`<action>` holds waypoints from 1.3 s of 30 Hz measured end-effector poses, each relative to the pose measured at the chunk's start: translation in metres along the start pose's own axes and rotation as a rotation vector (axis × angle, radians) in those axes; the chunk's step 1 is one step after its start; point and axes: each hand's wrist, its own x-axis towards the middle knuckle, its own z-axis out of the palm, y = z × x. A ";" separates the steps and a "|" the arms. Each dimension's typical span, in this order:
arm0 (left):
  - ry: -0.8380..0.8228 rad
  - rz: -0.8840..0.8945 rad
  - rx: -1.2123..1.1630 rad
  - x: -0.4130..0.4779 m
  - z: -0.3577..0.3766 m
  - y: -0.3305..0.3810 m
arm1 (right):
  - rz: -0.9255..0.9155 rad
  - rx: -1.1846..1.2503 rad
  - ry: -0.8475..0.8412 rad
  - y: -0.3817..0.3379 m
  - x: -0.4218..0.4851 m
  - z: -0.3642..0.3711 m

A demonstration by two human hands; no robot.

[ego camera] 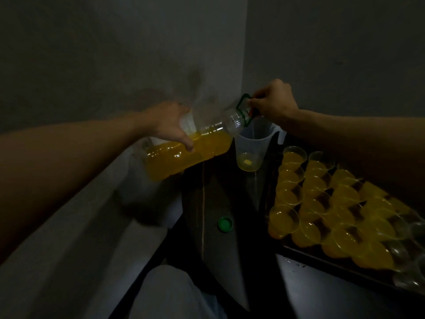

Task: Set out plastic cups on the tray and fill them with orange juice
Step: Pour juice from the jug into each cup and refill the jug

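Beyond a pale knee (167, 293), left fingers (187, 143) clasp the tilted juice bottle (207, 145), right fingers (253, 103) pinch its handle (241, 102).

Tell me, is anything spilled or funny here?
A few wet drops sit on the pale counter by the tray's near corner, like a small spill. The green cap lies loose on the dark surface. Nothing else stands out.

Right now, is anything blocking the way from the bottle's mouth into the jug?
Nothing visible. The bottle mouth tilts over the open jug, and a thin stream drops straight in. The green cap is off, lying on the table; the right hand holds the green handle beside the neck.
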 end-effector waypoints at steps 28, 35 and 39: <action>-0.031 0.024 0.153 0.006 -0.021 0.013 | 0.192 0.101 -0.051 0.014 0.003 0.005; -0.027 0.030 0.194 0.013 -0.024 0.012 | 0.182 0.110 -0.039 0.013 -0.001 0.004; -0.022 0.046 0.223 0.016 -0.024 0.009 | 0.180 0.111 -0.047 0.012 -0.004 0.005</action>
